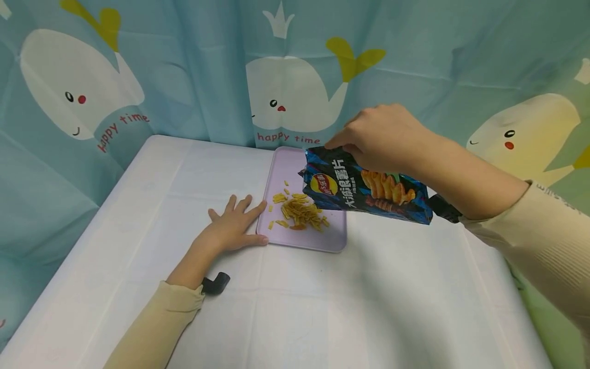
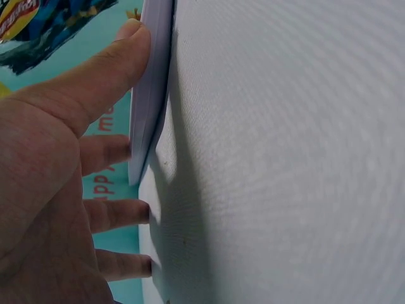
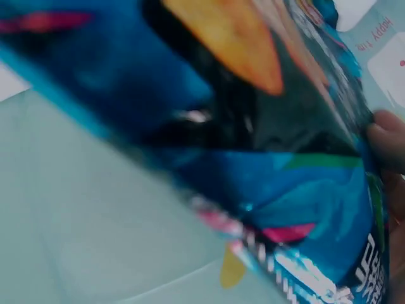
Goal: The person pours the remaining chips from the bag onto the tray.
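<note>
By the tray [image 1: 287, 165] of chips [image 1: 300, 210], the right hand [image 1: 384, 137] grips the bag [image 1: 346, 187] aloft; the left hand [image 1: 232, 228], fingers spread, touches the tray's edge.

On the shiny black-and-blue plastic chip bag [image 1: 364, 190], I read 大波浪薯片 in white characters, beside a round yellow-and-red logo [image 1: 324, 184] with 乐事. Over my head feed, the pale blue printed fabric curtain [image 1: 198, 72] shows "happy time" in red twice. Dark lettering on the beige ribbed sleeve [image 1: 548, 246] is too small for me.
</note>
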`<state>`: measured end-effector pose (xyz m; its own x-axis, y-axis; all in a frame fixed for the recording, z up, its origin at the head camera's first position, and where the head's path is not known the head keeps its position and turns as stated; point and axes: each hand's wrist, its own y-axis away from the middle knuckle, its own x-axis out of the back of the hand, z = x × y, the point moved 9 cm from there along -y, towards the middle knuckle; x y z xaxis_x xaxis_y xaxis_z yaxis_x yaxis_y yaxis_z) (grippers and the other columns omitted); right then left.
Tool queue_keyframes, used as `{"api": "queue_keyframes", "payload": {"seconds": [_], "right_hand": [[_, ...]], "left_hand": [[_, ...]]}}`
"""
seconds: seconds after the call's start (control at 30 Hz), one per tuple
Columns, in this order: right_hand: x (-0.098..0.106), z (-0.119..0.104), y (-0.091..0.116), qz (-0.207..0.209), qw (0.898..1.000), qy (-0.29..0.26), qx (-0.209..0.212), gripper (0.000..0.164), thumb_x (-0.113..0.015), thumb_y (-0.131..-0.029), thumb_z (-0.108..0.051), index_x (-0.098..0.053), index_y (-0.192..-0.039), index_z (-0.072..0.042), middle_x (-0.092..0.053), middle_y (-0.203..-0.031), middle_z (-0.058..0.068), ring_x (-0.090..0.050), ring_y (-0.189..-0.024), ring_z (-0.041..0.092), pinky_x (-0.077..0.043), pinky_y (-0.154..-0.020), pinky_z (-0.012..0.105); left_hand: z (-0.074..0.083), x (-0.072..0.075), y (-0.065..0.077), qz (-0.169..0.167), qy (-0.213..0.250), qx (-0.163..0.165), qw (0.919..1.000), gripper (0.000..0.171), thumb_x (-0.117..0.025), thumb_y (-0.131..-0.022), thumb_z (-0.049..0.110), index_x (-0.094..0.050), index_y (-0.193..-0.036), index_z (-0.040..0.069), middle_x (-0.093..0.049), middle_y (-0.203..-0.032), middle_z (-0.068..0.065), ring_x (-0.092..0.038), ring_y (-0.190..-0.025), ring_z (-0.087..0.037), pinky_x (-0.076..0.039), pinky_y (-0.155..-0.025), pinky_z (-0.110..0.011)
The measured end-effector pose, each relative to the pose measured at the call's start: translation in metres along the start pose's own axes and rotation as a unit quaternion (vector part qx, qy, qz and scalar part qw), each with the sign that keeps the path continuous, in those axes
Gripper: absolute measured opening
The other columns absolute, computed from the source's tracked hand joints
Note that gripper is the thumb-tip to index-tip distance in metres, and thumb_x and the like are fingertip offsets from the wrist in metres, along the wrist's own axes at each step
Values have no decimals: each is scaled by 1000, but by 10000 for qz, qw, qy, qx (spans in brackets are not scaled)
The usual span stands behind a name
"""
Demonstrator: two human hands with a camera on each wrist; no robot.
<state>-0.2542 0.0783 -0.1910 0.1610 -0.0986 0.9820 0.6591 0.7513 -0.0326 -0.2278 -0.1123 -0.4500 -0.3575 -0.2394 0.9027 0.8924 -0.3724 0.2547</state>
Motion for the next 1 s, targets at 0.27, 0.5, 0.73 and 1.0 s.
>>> {"api": "queue_keyframes", "payload": {"seconds": [0.27,0.5,0.73,1.0], "right_hand": [[5,-4,-4,35,9999,98,19,35,-58,-95,-8,-77,-116,-29,-67,-64,3,-29,-44,16,-19,-43,28],[5,-7,-7,-244,9995,146,-113,38,-55,-96,-8,-76,-118,-31,-59,-57,2,-32,-47,18,-21,-43,28],[5,-9,-7,-169,9998,140,-3,41,-55,-94,-4,-76,-117,-29,-68,-66,4,-33,-47,17,-21,-42,28],[6,-9,-9,-211,9995,223,37,44,-53,-91,0,-77,-116,-28,-65,-63,3,-30,-47,17,-20,-44,28]], "left_hand": [[1,1,0,-15,66,-6,10000,95,-67,-85,63,-26,-160,22,-16,-164,-23,-4,-147,-56,-9,-94,-89],[0,0,0,-29,53,-4,10000,95,-66,-85,64,-25,-160,22,-16,-164,-22,-3,-148,-55,-9,-95,-89],[2,-2,-2,-66,25,-9,10000,95,-65,-85,65,-25,-160,22,-16,-164,-23,-3,-148,-56,-9,-95,-89],[2,-1,-2,-60,29,-19,10000,95,-66,-85,64,-25,-160,22,-16,-164,-23,-4,-148,-56,-10,-95,-89]]}}
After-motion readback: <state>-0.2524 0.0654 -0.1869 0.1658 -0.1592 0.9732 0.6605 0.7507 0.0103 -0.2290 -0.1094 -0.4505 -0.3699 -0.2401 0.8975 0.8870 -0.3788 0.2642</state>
